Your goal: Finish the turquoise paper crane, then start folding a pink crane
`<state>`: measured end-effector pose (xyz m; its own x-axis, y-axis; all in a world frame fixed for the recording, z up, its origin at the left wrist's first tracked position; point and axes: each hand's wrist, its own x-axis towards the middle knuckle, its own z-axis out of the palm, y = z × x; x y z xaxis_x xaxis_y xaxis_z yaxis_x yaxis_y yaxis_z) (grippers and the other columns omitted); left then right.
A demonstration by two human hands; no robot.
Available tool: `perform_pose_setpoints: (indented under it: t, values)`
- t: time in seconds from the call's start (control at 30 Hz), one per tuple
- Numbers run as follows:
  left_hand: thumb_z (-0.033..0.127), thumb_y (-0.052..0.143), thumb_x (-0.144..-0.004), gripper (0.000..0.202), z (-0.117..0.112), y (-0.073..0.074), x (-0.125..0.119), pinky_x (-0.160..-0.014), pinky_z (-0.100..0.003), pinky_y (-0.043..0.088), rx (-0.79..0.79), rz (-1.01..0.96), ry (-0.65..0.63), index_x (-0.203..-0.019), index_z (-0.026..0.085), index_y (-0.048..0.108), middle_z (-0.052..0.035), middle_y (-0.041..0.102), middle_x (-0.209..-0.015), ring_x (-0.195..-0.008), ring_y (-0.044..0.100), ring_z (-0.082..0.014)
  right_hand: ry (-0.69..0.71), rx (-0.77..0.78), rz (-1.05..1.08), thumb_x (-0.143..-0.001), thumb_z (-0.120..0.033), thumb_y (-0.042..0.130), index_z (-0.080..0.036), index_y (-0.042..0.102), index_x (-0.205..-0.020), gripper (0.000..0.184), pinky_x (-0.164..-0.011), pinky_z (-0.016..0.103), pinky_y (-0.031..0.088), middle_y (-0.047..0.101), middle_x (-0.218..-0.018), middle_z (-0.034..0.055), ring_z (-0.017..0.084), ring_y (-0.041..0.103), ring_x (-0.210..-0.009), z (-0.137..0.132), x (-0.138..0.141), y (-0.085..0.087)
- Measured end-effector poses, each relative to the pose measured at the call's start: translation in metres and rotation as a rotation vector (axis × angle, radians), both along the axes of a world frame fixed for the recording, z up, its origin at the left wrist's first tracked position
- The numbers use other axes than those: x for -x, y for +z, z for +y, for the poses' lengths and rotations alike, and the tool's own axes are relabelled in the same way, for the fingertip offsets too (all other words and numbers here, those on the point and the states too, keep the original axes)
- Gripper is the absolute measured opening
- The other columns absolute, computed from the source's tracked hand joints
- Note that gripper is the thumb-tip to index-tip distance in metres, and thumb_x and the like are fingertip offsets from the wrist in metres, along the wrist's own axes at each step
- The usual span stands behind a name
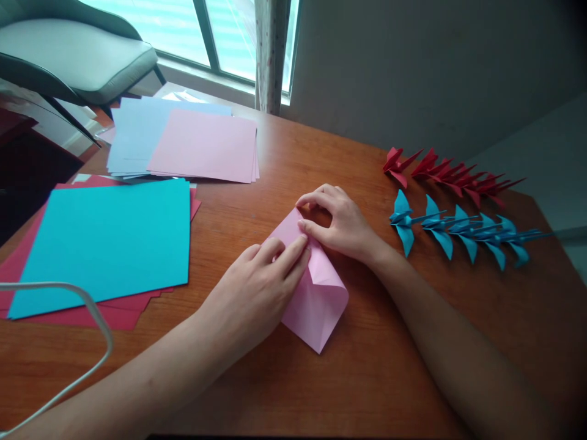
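Note:
A sheet of pink origami paper point(323, 305) lies partly folded on the wooden table in front of me. One long flap is turned over, and its lower right edge curls up off the sheet. My left hand point(268, 278) presses on the flap from the left, fingers bent and close together. At the top corner, my right hand point(337, 220) holds the paper's edge between thumb and index finger. The left palm hides the sheet's left side, and the left thumb is out of sight.
Blue paper sheets point(110, 238) overlap red sheets point(121, 315) at left. Behind them lie pink sheets point(206, 146) on pale blue sheets point(132, 131). Rows of red paper cranes point(458, 177) and blue paper cranes point(463, 229) stand at right. A white cable point(103, 330) curves at lower left.

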<state>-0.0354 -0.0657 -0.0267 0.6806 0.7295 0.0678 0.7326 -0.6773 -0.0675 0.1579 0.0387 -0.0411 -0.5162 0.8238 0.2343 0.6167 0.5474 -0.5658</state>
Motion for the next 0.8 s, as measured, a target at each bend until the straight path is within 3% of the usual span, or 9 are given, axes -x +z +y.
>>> perform_pose_setpoints:
  t: [0.27,0.8]
  values:
    - [0.014,0.045,-0.092,0.058,0.0017,0.0030,-0.0005,-0.085,-0.041,0.051,0.051,0.026,-0.006,-0.150,0.008,0.045,-0.0144,0.045,-0.156,-0.105,0.057,-0.0275,0.007,0.014,-0.008,-0.084,-0.025,0.070,-0.022,0.068,-0.105,0.021,-0.092,0.039,0.045,0.066,-0.100,0.0048,0.023,0.058,-0.097,-0.0003,0.0000,0.0006]
    - [0.010,0.044,-0.092,0.056,-0.0013,-0.0001,-0.0007,-0.085,-0.042,0.051,0.009,-0.010,0.008,-0.148,0.009,0.050,-0.0113,0.048,-0.155,-0.107,0.056,-0.0292,0.013,0.028,-0.014,-0.084,-0.025,0.069,-0.024,0.067,-0.105,0.021,-0.090,0.039,0.044,0.065,-0.100,0.0037,0.023,0.057,-0.097,0.0000,-0.0011,0.0006]
